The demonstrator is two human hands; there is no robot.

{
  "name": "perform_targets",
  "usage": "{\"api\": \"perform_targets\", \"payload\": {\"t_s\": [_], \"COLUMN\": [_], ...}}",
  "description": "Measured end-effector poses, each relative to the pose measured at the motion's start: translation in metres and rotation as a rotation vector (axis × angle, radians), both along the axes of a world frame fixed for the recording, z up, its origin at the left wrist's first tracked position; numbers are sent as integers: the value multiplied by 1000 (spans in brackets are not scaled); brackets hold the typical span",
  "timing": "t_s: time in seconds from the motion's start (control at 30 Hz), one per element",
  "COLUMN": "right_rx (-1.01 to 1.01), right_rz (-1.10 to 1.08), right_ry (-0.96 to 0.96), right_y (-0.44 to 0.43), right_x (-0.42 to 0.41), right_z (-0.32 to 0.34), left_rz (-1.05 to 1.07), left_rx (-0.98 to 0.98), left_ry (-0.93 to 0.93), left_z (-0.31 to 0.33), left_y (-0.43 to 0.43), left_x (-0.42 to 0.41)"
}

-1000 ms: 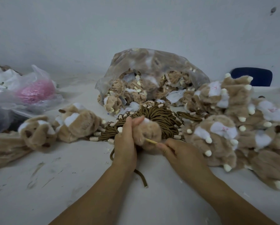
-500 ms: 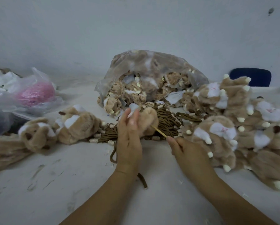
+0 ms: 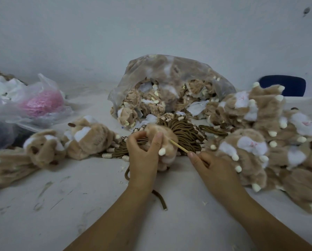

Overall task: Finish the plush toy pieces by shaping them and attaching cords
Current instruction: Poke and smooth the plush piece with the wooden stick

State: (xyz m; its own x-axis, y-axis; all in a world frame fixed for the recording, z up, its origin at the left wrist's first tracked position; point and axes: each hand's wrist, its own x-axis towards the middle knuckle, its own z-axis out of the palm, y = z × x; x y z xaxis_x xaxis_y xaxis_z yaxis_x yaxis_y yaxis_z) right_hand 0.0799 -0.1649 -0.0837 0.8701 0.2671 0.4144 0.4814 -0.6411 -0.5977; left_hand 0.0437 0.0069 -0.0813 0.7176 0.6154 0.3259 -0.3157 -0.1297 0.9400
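Observation:
My left hand (image 3: pixel 144 154) grips a tan plush toy piece (image 3: pixel 167 142) with cream claw tips, held just above the table's middle. My right hand (image 3: pixel 213 165) pinches a thin wooden stick (image 3: pixel 179 146) whose tip pokes into the piece's right side. A brown cord (image 3: pixel 159 199) trails from under my left hand toward me across the table. Behind the piece lies a bundle of brown cords (image 3: pixel 186 131) with beige beads.
A clear bag of unshaped plush pieces (image 3: pixel 169 91) stands at the back centre. Shaped plush pieces are heaped on the right (image 3: pixel 260 142) and lie on the left (image 3: pixel 64 142). Plastic bags, one with pink material (image 3: pixel 42 104), sit far left. A blue chair back (image 3: pixel 285 86) shows behind.
The plush piece has turned in my left hand, and a claw tip now shows. My right hand has kept the stick in the piece, shifting slightly.

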Motion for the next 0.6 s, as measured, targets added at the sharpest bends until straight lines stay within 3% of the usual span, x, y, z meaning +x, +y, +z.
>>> {"api": "perform_targets", "payload": {"t_s": [0.13, 0.33, 0.6], "right_rx": [-1, -75, -241], "right_rz": [0, -64, -172], "right_ry": [-2, -42, -146], "right_y": [-1, -4, -7], "right_x": [1, 3, 2], "right_z": [-2, 1, 13], "left_rz": [-178, -137, -7], "left_rx": [-66, -170, 82], "left_ry": [72, 18, -36], "left_z": [-3, 2, 2], "left_y": [0, 0, -1], "left_x": [1, -2, -3]}}
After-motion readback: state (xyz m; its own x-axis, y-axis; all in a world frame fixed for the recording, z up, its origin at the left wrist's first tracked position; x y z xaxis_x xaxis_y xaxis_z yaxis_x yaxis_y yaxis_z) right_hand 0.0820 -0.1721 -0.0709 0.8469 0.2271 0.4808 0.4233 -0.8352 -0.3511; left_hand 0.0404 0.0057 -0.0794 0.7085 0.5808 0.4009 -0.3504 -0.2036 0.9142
